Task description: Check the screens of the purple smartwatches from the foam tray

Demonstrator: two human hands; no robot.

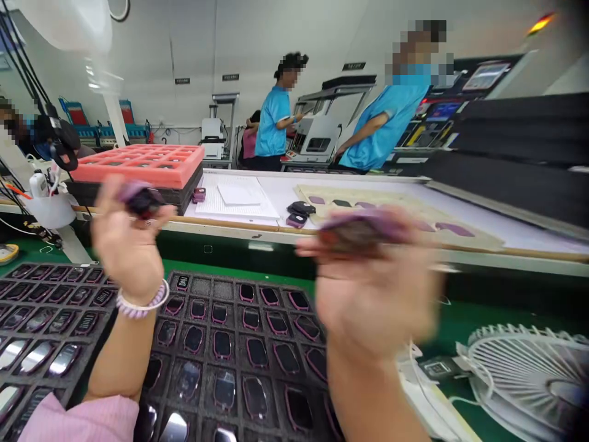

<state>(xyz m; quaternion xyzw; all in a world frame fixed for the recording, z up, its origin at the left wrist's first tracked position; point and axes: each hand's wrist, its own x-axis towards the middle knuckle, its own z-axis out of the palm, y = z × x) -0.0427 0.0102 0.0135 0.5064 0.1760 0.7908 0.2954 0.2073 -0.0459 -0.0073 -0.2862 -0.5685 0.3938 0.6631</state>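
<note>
My left hand (126,252) is raised on the left with its fingers closed round a small dark watch case (146,201) with a purple edge. On the right, my right hand (377,301) holds up another dark, purple-edged watch case (356,236); this hand and its case are smeared by motion. Below both hands lies a black foam tray (223,290) with rows of compartments, most of them holding purple-framed watch cases with dark screens. A second foam tray (99,347) of watch cases sits to its left. Two compartments in the middle tray's back row hold no case.
A red foam tray (184,175) tops a black stack on the shelf. Beside it are white papers (239,195), several small dark cases (301,210) and a beige mat (478,236). A white fan (529,374) stands front right. Two people in blue shirts (272,123) stand behind.
</note>
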